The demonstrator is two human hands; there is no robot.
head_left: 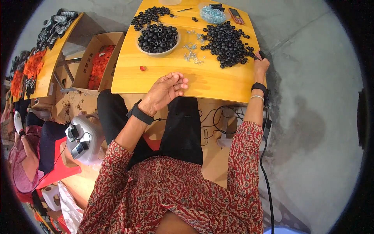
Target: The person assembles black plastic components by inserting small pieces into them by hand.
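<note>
My left hand (168, 90) hovers palm-up over the near edge of the yellow table, thumb and fingertips pinched together. Whatever lies between the fingertips, if anything, is too small to make out. At the table's right edge, my right hand (261, 65) is closed around a short black object (263, 55) whose kind is mostly hidden by the fingers. Just left of that hand spreads a loose pile of round black pieces with holes (225, 43). Small silvery metal bits (191, 54) lie beside the pile. A white bowl (159, 54) heaped with the same black pieces stands farther left.
A tub of pale-blue small pieces (213, 15) and a red phone (235, 16) sit at the far right. One small red piece (143, 68) lies near the front. Left of the table stands a cardboard box (84, 66) with orange pieces. Another person (29, 160) sits farther left.
</note>
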